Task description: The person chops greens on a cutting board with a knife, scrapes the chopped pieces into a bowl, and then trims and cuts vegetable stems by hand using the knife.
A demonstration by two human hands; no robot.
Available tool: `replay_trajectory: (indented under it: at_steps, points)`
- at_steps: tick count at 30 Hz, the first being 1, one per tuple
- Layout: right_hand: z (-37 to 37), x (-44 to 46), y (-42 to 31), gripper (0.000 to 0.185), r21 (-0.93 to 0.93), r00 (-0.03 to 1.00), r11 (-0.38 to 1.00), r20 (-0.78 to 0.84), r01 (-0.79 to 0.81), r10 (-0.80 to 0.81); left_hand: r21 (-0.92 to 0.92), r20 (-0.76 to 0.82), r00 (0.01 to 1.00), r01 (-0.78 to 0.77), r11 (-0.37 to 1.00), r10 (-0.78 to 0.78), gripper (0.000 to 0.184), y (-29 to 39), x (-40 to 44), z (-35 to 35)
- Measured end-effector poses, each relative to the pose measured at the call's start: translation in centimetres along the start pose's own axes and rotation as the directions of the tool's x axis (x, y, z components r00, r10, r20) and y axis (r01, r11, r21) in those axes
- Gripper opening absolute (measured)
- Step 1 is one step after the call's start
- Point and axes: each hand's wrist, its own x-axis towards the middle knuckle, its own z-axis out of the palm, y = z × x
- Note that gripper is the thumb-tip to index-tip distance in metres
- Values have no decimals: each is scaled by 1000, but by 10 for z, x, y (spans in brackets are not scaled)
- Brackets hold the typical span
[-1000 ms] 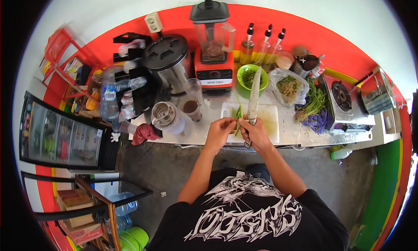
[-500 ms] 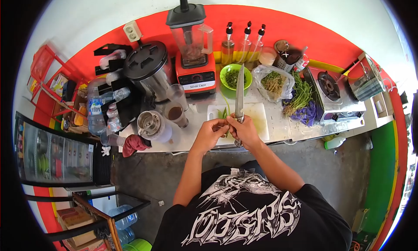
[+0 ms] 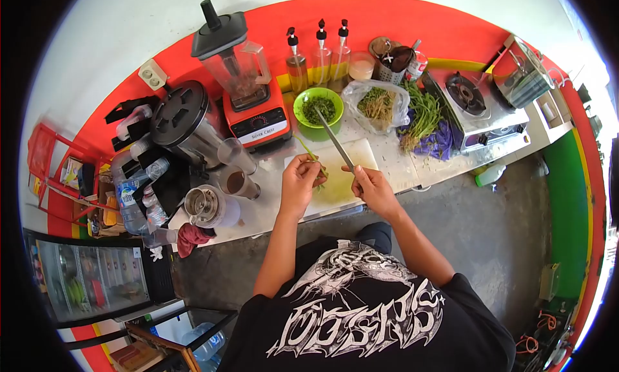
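My left hand pinches a thin green leafy stalk, whose stem sticks up past the fingers and whose leaves hang beside them. In my right hand is a long kitchen knife, gripped by the handle, its blade slanting up to the left. The tip overlaps the near side of a green bowl in view; whether it touches is unclear. Chopped greens lie inside the bowl. Both hands are above the near edge of a white cutting board, with a gap between them.
A plastic bag of roots and stems and a bunch of greens lie right of the bowl. Farther right is a gas stove. Leftward stand a red blender, plastic cups and a steel-lidded jug. Pump bottles line the wall.
The hands have moved apart. The knife has swung from nearly upright to leaning left, away from the stalk, which stays in my left hand. The camera view has turned and shifted.
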Motion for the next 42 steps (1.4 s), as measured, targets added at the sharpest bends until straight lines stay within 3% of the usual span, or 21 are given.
replay_trajectory:
  at_steps: [1, 3, 7, 10, 12, 21, 26, 42]
  points:
    - [0, -6, -4, 43, 5, 1000, 1000, -2, -9, 9, -17, -26, 1000, -16, 1000, 15, 17, 1, -2, -1]
    - [-1, -16, -17, 43, -202, 996, 975, 38, 87, -81, -28, -22, 1000, -11, 1000, 11, 21, 3, -5, -5]
    - [4, -22, -23, 40, -263, 992, 962, 119, 79, -49, -96, -65, 996, -66, 993, 60, 28, 10, -15, -7]
    - [9, -24, -31, 38, -412, 984, 900, 161, 143, -83, -137, -97, 990, -116, 984, 104, 31, 8, -18, -14]
    - [13, -25, -33, 40, -465, 958, 840, 196, 279, -209, -151, -93, 987, -144, 978, 131, 33, 8, -21, -19]
    - [21, -26, -29, 41, -527, 920, 754, 242, 391, -308, -268, -54, 993, -116, 956, 105, 36, 8, -34, -26]
    - [26, -30, -36, 41, -594, 905, 684, 257, 424, -338, -295, -148, 980, -175, 939, 136, 34, 0, -39, -26]
    - [35, -32, -26, 42, -629, 890, 630, 307, 456, -338, -243, -240, 955, -232, 942, 173, 34, -10, -62, -40]
